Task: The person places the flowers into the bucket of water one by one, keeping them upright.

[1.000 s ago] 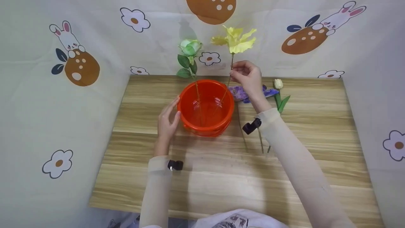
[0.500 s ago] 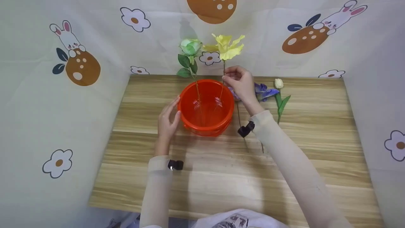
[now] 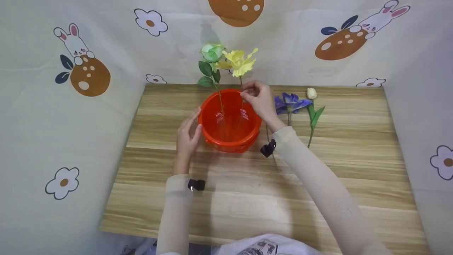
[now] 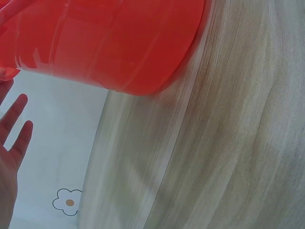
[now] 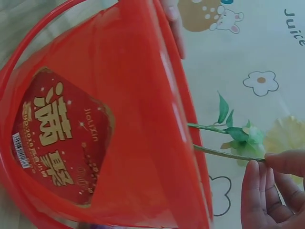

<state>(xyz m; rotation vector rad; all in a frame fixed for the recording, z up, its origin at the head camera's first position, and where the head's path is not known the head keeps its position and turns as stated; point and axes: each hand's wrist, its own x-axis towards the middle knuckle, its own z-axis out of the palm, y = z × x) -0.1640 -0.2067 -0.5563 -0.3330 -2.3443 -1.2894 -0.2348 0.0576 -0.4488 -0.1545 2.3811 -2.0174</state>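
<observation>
A red plastic bucket (image 3: 231,141) stands upright at the back middle of the table. My left hand (image 3: 187,136) rests against its left rim, fingers extended; the left wrist view has those fingers spread by the bucket wall. Between thumb and fingertips, my right hand (image 3: 260,100) pinches the stem of a yellow artificial flower (image 3: 240,63) above the bucket's back right rim. The lower part of that stem is inside the bucket. A green artificial rose (image 3: 212,53) leans in the bucket just left of it. In the right wrist view the pinched stem (image 5: 228,155) crosses the rim.
Right of the bucket lie purple artificial flowers (image 3: 291,102) and a white tulip (image 3: 311,94) on the wooden table (image 3: 240,198). My right forearm covers part of their stems. A patterned cloth (image 3: 177,53) hangs behind the table. The bucket's handle (image 5: 28,43) hangs on its near side.
My right hand has moved left and a little toward me with the yellow flower, whose bloom now sits beside the green rose. The purple flowers show more. My left hand stays put.
</observation>
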